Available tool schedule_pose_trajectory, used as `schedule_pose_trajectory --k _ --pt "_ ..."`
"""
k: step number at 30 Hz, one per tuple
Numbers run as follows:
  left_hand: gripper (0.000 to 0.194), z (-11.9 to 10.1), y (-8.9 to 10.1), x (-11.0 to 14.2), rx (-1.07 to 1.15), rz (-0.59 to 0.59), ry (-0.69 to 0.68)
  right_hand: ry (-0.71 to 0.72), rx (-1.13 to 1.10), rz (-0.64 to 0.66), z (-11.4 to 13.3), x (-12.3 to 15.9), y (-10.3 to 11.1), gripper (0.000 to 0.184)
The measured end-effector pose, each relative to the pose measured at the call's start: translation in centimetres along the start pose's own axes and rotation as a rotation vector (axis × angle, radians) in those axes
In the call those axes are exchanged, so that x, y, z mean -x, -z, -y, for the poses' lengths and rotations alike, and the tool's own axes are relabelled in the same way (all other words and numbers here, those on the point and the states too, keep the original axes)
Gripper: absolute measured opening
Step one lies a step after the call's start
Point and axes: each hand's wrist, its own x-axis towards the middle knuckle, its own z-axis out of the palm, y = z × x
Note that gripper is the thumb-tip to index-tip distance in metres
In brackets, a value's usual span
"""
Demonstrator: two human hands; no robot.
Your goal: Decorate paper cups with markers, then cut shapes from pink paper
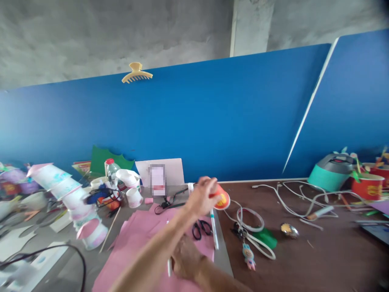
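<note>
My left hand reaches forward across the desk and grips a small red paper cup, held tilted with its mouth turned to the right. My right hand rests low on the pink paper sheets; its fingers are curled, and a thin white pen shows at their left edge. Black scissors and a white marker lie on the pink paper between the two hands.
A stack of white paper cups, a bottle and craft scraps crowd the left. White cables, a keychain figure, a teal appliance and red tubs lie on the right. A blue partition with a hair clip on top stands behind.
</note>
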Motion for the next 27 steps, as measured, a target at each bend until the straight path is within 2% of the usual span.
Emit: schedule_pose_trajectory --k 1,3,4,5,7,10,12,14,16,19,23,27 --pt "0.06 0.7 1.8 0.9 0.012 -0.084 -0.008 0.005 0.004 0.011 0.0 0.1 0.3 0.055" --pt "0.052 2.8 5.3 3.1 0.048 -0.372 -0.043 0.023 0.006 0.016 0.0 0.3 0.7 0.055" --pt "0.05 4.0 6.8 4.3 0.038 -0.471 -0.012 0.029 -0.008 -0.007 0.0 0.4 0.8 0.053" --pt "0.049 5.3 7.9 5.7 0.035 -0.535 0.039 0.034 -0.047 -0.053 0.0 0.5 0.9 0.049" --pt "0.051 7.9 9.1 8.5 0.083 -0.531 0.158 0.016 -0.136 -0.145 -0.3 0.8 0.7 0.045" --pt "0.068 11.1 8.2 12.3 0.224 -0.497 0.328 -0.052 -0.22 -0.219 -0.9 1.0 0.4 0.042" --pt "0.076 12.6 6.9 14.1 0.3 -0.468 0.359 -0.119 -0.269 -0.279 -1.3 1.0 0.5 0.037" --pt "0.075 13.4 5.6 15.2 0.365 -0.467 0.338 -0.197 -0.358 -0.369 -1.5 1.1 0.7 0.03" --pt "0.074 13.7 4.6 15.9 0.411 -0.454 0.309 -0.32 -0.511 -0.502 -1.4 1.1 1.2 0.025" --pt "0.074 13.6 3.7 16.4 0.398 -0.409 0.32 -0.46 -0.632 -0.634 -1.0 1.1 1.7 0.031" --pt "0.072 13.1 3.2 16.8 0.275 -0.339 0.284 -0.479 -0.649 -0.633 -0.5 1.1 1.8 0.034" --pt "0.058 12.6 3.3 17.0 0.18 -0.302 0.232 -0.488 -0.667 -0.622 -0.1 1.0 1.7 0.036"
